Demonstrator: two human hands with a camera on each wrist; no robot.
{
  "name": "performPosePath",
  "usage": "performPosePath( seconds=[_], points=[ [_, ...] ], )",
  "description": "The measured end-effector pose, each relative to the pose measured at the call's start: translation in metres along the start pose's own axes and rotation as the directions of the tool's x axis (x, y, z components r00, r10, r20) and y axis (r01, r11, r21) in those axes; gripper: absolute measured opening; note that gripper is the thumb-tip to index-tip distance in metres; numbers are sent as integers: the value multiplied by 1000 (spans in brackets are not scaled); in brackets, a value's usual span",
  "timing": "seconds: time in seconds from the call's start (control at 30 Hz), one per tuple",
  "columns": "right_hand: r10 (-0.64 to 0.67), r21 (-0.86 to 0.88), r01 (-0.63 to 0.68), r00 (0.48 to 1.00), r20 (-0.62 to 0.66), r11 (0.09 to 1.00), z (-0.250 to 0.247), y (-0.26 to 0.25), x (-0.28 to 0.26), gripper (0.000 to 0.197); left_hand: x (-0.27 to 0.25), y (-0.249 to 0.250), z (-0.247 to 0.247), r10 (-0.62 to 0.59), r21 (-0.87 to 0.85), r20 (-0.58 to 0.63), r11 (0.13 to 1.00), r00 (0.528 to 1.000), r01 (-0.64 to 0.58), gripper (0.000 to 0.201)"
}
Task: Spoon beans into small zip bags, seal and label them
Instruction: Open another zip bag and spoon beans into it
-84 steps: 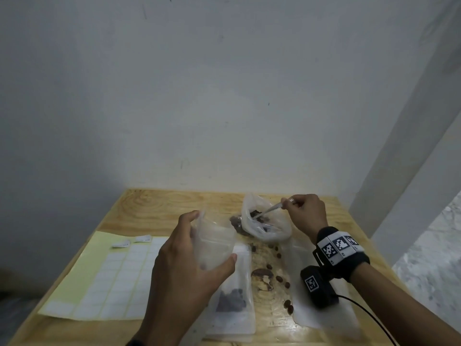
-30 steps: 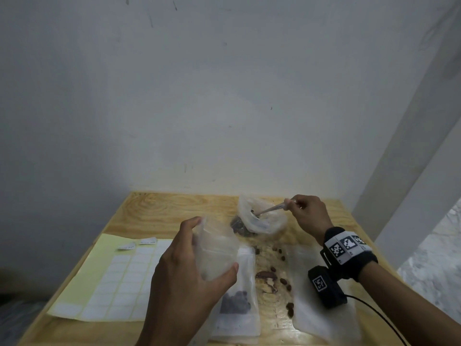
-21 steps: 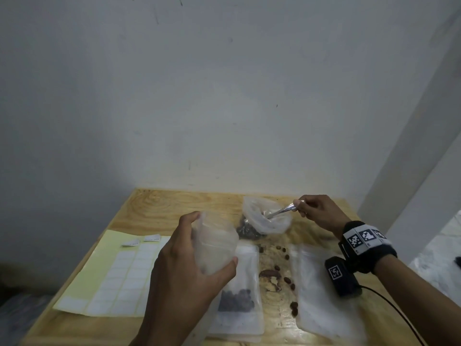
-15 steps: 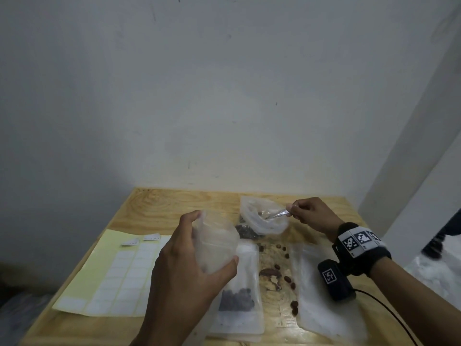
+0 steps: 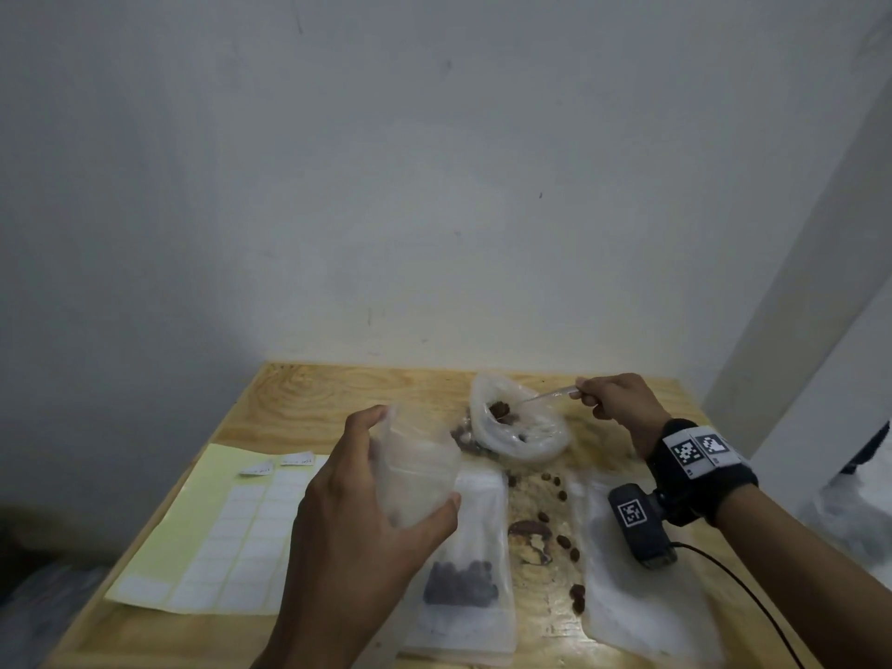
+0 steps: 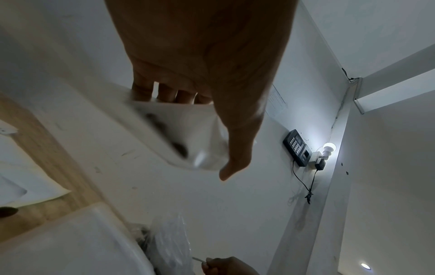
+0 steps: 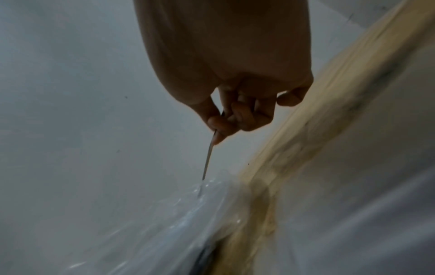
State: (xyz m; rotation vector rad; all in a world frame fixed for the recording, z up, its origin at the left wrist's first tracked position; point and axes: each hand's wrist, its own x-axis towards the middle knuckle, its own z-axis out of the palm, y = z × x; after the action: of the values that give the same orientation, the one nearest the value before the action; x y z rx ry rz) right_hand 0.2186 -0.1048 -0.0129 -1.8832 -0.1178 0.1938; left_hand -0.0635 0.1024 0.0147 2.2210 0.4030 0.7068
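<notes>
My left hand (image 5: 357,514) grips a small clear zip bag (image 5: 415,470) upright above the table, thumb on one side and fingers on the other; a few dark beans show in it (image 6: 179,148). My right hand (image 5: 613,403) pinches the handle of a metal spoon (image 5: 545,395), whose bowl sits inside the big crumpled plastic bag of beans (image 5: 521,427) with brown beans on it. In the right wrist view the spoon (image 7: 208,158) runs down into the plastic bag (image 7: 164,214). A filled zip bag (image 5: 463,572) lies flat below my left hand.
A yellow-backed sheet of white labels (image 5: 227,533) lies at the left, with two loose labels (image 5: 277,465) near its top. Loose beans (image 5: 555,523) are scattered mid-table. Another flat bag (image 5: 637,610) lies at the right. The wooden table (image 5: 338,393) ends at a white wall.
The spoon's bowl now shows brown beans inside the big bag. My right hand has shifted slightly. My left hand still holds the zip bag in the same place.
</notes>
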Motion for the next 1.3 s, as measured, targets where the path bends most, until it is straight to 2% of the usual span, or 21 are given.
performPosePath(
  seconds=[0.13,0.23,0.37,0.47,0.7,0.97,1.3],
  points=[
    [12,51,-7,996,-89,999,-4,6,3,29,1,0,1,-4,-5,-3,1000,1000,4,84],
    [-11,34,15,994,-110,999,-11,12,3,33,1,1,1,-5,-8,4,1000,1000,5,85],
    [-46,-13,44,977,-208,999,-20,20,2,38,0,4,4,6,-29,14,1000,1000,-5,84],
    [-40,21,45,975,-219,999,-27,18,-1,35,-1,8,8,14,-38,29,999,999,-12,84],
    [-42,106,64,979,-198,992,-37,-11,-19,31,4,13,24,32,-57,58,998,998,-29,82],
    [-124,88,135,985,-120,987,-51,-59,-56,29,8,18,49,23,-54,110,998,994,-17,80],
    [-245,-16,246,969,35,969,-48,-93,-117,36,0,29,54,-10,-170,23,985,1000,14,85]
  ],
)
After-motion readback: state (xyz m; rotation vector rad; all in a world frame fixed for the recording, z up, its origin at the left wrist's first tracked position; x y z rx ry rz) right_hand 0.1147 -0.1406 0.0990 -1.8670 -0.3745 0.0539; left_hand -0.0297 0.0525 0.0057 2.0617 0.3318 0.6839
